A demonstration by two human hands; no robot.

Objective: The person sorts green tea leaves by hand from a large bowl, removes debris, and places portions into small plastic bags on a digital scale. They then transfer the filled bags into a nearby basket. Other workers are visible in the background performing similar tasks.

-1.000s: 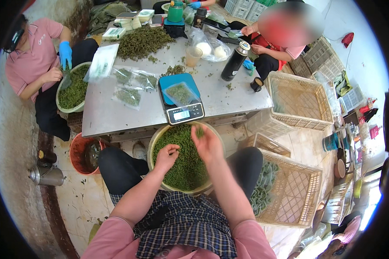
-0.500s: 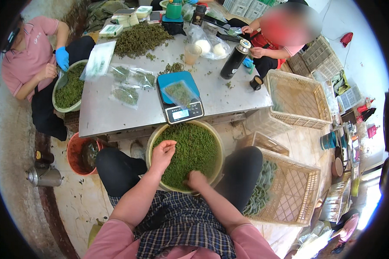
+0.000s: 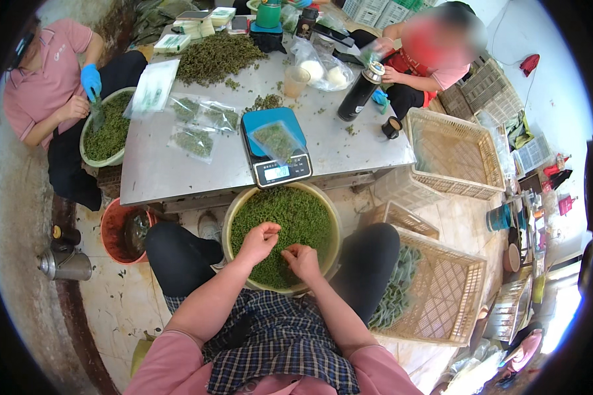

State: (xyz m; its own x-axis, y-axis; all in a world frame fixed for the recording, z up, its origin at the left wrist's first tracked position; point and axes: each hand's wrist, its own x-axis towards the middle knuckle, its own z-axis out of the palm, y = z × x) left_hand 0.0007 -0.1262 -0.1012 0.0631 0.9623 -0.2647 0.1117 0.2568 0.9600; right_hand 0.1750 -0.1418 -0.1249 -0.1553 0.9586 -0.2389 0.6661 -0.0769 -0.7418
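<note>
A round pale basin (image 3: 337, 232) full of small green plant bits (image 3: 290, 214) stands between my knees. Over its middle is my left hand (image 3: 259, 242), closed, with thumb and fingertips pinched together. My right hand (image 3: 302, 261) is closed in a pinch too, low over the near right part of the heap. The hands are close but apart. Whatever their fingertips hold is too small to name. Just beyond the basin, a blue-topped digital scale (image 3: 282, 172) sits at the table's edge, bearing a clear bag of green bits (image 3: 275, 142).
On the metal table (image 3: 349, 153) are flat filled bags (image 3: 194, 143), a dried plant heap (image 3: 221, 58), a black thermos (image 3: 361, 92) and a cup (image 3: 391, 127). Plastic crates (image 3: 441, 289) stand right, an orange bucket (image 3: 116, 232) left. Two co-workers sit across and at left, one beside another basin (image 3: 85, 148).
My right hand has risen out of the green bits and moved up toward the left. My left hand has shifted slightly right and down. The left co-worker's gloved hand has lowered.
</note>
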